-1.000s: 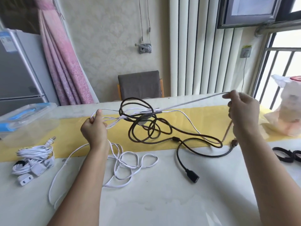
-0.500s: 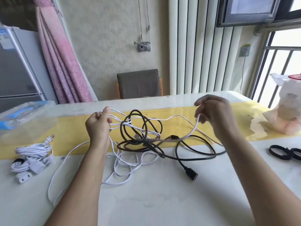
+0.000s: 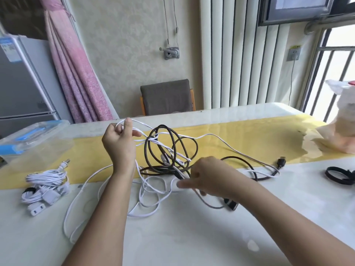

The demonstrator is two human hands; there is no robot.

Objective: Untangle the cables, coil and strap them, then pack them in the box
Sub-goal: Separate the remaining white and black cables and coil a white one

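The left hand [image 3: 120, 144] grips raised loops of white cable [image 3: 208, 134]. The blurred right hand [image 3: 209, 177] reaches into its tangle with the black cable [image 3: 146, 150] on the table [image 3: 192, 237]; whether it grips anything is unclear.

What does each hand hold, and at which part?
Left hand grips a white cable loop. Right hand is blurred at the tangle; hold cannot be told.

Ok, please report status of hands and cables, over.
Left hand grips white cable. Right hand reaching in, grip unclear. Black cable knotted with white one. Nothing blocking.
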